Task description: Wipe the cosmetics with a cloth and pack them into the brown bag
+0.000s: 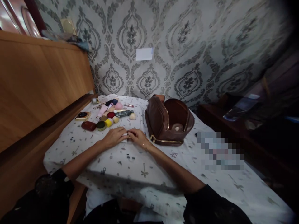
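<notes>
hands meet over a small item at mid-bench

cosmetics lie spread across the upper left of the cloth-covered bench (130,161): a pink tube (102,111), a dark green tube (123,113), a red oval case (88,126), a yellow round pot (108,123), a pink sponge (118,105) and a flat compact (82,115) near the left edge. none of these sits in the brown leather bag (161,124), which stands unzipped right of centre with its lid thrown back and only one small round thing visible inside.

the left hand (114,137) and right hand (138,137) rest on the cloth at the middle of the frame, fingertips brought together and pinching a small pale item (126,135) between them; it is too small to tell what it is, or how firmly either hand has it.

judging from this layout, the sorting looks barely begun or mid-way: the bag is open and nearly bare, the pile of cosmetics is out on the cloth, and one piece is in hand.

a pixelated patch covers part of the cloth at lower right.
</notes>
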